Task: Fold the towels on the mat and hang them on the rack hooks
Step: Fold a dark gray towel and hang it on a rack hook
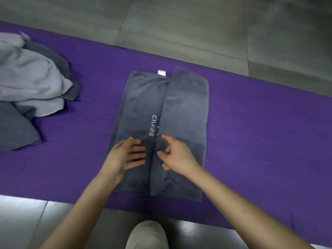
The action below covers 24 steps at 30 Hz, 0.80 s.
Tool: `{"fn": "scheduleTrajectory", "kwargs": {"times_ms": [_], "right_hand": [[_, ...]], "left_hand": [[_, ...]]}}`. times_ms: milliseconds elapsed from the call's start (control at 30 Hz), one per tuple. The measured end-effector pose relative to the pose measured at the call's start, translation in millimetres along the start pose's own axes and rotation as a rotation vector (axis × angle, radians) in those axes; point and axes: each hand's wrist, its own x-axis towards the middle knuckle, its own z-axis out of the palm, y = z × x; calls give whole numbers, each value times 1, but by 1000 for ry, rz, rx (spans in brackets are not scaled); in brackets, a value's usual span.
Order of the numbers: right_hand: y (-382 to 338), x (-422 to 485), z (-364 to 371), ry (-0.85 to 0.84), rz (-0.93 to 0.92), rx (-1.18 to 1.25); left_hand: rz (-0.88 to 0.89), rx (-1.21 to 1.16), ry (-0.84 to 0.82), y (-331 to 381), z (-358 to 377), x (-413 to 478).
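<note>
We are folding one dark grey terry towel (140,105) at the purple foam mat's (251,132) centre: left hand (125,153) pressing flat-fingered, right hand's (177,153) grip on the flap (185,108) indeterminate. Crumpled grey towels (32,83) at mat's left, and hanging, are remaining.

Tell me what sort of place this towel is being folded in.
Likely an indoor room with a hard floor, perhaps a gym or home workout space. A purple ribbed mat lies on grey floor tiles, with a pile of grey towels on its left part.
</note>
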Motion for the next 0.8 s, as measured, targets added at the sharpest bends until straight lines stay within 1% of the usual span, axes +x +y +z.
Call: {"fn": "scheduleTrajectory", "kwargs": {"times_ms": [33,67,167,233,300,367,467,533,667,733,800], "right_hand": [[4,5,4,-30,23,-10],[8,11,5,-15,28,-39],[13,37,-9,153,12,-82],[7,64,-22,284,21,-46],[-2,95,-36,394,39,-69],[-14,125,-47,465,52,-95],[-29,168,-57,518,95,-117],[-34,192,-57,533,101,-201],[-36,218,-49,573,150,-330],[-32,224,-46,608,171,-306],[-27,227,-45,649,172,-239]], "left_hand": [[-14,9,8,-1,-1,0],[-22,21,13,-2,-1,1],[-23,78,42,-8,3,2],[-13,112,58,-13,8,5],[-3,146,61,-15,11,9],[5,156,60,-14,15,14],[29,210,77,-10,21,24],[64,305,84,-11,25,31],[173,643,135,-16,28,39],[216,749,159,-16,28,38],[242,782,168,-17,29,36]]}}
